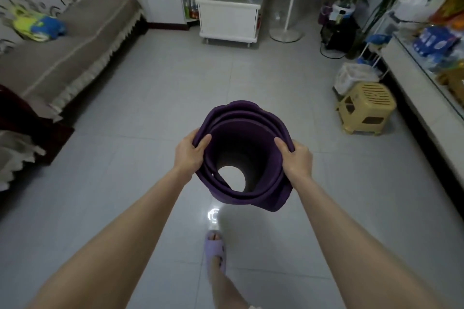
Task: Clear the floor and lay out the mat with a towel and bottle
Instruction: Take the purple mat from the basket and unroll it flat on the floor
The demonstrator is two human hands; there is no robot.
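Gripping the rolled purple yoga mat [238,113] by its top rim, the 2 hands hold it on end, so the head camera, the only view, looks straight down the loose coil and sees a patch of floor through its core. The left hand [192,150] pinches the left side of the rim, thumb inside the coil and fingers curled round the outside; the right hand [296,158] does the same on the right side. Holding opposite edges probably keeps the slack layers from springing apart while the roll hangs clear of the tiled floor [150,108], ahead of a foot in a lilac slipper [215,248].

The tiles between the sofa [75,40] and the yellow plastic stool [366,110] look bare, with the stool near the right-hand wall unit and a white cabinet [231,12] at the far end, so my guess is that unrolling comes next. A blue-and-yellow cloth bundle [37,25] lies on the sofa; whether it is the towel I cannot tell, and no bottle for the mat is identifiable.
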